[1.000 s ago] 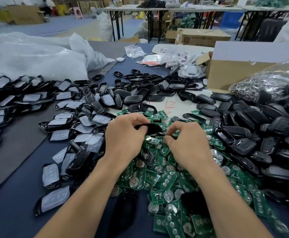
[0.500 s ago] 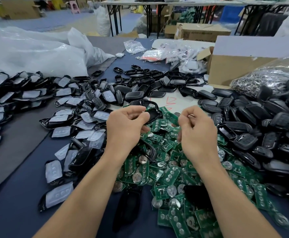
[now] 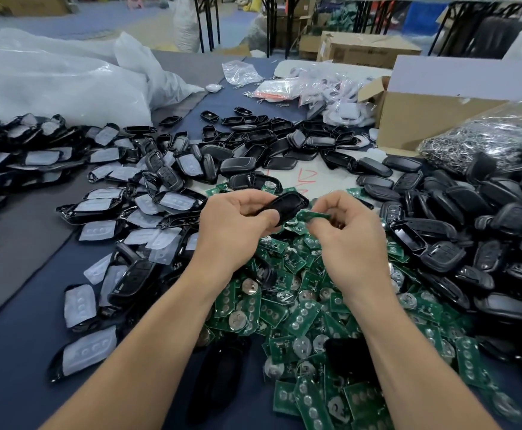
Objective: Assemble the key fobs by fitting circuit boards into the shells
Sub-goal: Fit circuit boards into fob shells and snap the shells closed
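- Circuit board (image 3: pixel 315 216) sits right at the edge of the black shell (image 3: pixel 286 204), both up over the green board pile (image 3: pixel 300 308); not seated yet, can't tell if they touch.
- Left hand (image 3: pixel 235 234) is curled round the shell; right hand (image 3: pixel 351 243) pinches the board w/ thumb & fingertips.
- Risk: shell's tilted, so the board could go in skewed or flipped & jam or flex.
- Thin pinch: one slip & it drops among lookalikes on the tabletop (image 3: pixel 11 352).
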`<state>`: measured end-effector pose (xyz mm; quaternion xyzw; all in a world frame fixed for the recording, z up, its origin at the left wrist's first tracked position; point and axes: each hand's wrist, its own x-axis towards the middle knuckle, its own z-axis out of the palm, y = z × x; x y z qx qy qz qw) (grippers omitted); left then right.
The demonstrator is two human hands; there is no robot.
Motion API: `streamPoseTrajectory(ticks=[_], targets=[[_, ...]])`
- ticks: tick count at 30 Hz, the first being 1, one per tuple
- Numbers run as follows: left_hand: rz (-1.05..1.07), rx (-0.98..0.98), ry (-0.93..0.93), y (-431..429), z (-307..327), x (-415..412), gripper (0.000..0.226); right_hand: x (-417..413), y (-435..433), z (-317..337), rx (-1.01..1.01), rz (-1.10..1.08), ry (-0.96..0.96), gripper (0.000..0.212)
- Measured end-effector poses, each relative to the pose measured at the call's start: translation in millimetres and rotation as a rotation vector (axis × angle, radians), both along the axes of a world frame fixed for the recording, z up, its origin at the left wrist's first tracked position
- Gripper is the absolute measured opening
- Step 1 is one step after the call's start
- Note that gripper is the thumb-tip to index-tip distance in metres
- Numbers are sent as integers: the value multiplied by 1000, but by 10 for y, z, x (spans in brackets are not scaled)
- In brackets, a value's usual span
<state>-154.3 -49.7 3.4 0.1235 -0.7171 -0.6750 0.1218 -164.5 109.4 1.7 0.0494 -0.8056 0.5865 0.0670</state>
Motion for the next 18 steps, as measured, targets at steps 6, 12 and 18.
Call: streamPoseTrajectory(ticks=[6, 12, 18], targets=[[61, -150, 51, 15, 16, 81, 26, 18, 13, 25, 3, -25, 59, 8], [187, -274, 77, 36, 29, 120, 21, -23, 29, 21, 24, -31, 52, 35], [140, -259, 72, 13, -16, 163, 21, -6, 12, 37, 70, -27, 62, 32]])
